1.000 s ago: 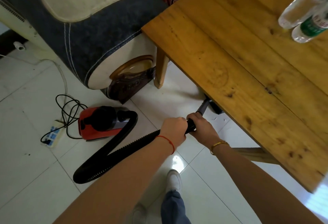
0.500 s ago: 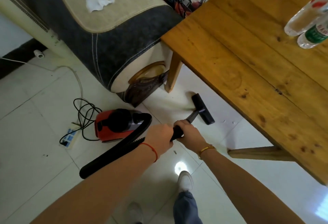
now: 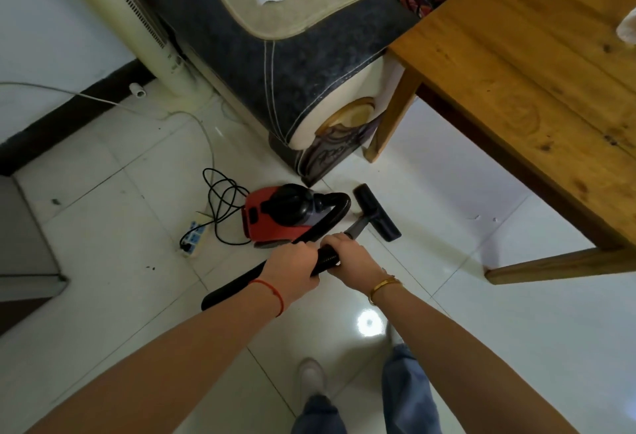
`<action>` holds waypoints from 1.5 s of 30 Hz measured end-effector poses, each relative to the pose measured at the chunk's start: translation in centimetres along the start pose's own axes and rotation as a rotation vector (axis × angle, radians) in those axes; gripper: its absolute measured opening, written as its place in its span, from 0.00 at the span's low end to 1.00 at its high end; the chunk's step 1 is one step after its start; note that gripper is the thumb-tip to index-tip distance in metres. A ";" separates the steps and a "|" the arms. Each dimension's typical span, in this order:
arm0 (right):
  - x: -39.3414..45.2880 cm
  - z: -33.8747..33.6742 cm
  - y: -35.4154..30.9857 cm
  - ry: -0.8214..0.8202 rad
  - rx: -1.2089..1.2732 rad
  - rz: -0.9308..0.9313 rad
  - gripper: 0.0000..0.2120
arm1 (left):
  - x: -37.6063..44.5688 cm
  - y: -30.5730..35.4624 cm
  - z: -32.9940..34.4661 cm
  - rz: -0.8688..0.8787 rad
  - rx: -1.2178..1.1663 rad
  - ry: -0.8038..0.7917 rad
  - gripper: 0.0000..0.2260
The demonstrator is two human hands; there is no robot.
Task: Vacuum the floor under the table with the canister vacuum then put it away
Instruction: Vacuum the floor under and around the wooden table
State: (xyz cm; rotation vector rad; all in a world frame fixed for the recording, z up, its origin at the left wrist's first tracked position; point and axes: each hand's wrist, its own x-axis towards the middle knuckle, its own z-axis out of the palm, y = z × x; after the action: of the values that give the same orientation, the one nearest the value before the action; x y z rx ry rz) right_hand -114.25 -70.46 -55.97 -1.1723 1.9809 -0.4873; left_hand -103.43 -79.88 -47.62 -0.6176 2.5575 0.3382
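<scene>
The floor nozzle (image 3: 378, 212) has slid out from under the bench (image 3: 537, 89); left hand (image 3: 292, 270) and right hand (image 3: 351, 256) fingers wrap the hose handle (image 3: 325, 258). Vacuuming seems finished; next, stow the canister vacuum (image 3: 275, 215).

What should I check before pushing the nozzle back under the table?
1. Both hands on the hose: left hand and right hand grip the hose. Ok.
2. Nozzle flat on the floor: ok.
3. Path to the table clear of the table leg: ok.
4. Cord away from the nozzle: ok.
5. Canister free to follow: cannot tell.
6. Vacuum running: cannot tell.
</scene>
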 end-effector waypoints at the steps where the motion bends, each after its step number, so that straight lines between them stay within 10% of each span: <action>1: 0.0 0.4 -0.6 -0.007 -0.003 -0.009 0.16 | -0.5 -0.5 0.1 -0.010 -0.006 0.001 0.13; 29: 6.2 -12.0 6.7 -0.215 -0.192 -0.151 0.17 | 10.0 6.0 -4.4 -0.189 -0.157 0.020 0.13; 45: 5.4 -7.7 1.0 -0.203 -0.111 -0.182 0.15 | 4.7 1.9 -4.9 -0.316 -0.117 0.007 0.16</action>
State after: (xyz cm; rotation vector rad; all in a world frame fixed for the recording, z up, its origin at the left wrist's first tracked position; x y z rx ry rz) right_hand -122.29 -75.06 -54.00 -1.4217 1.7551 -0.3375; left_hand -109.95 -81.65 -45.58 -1.0512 2.4075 0.3757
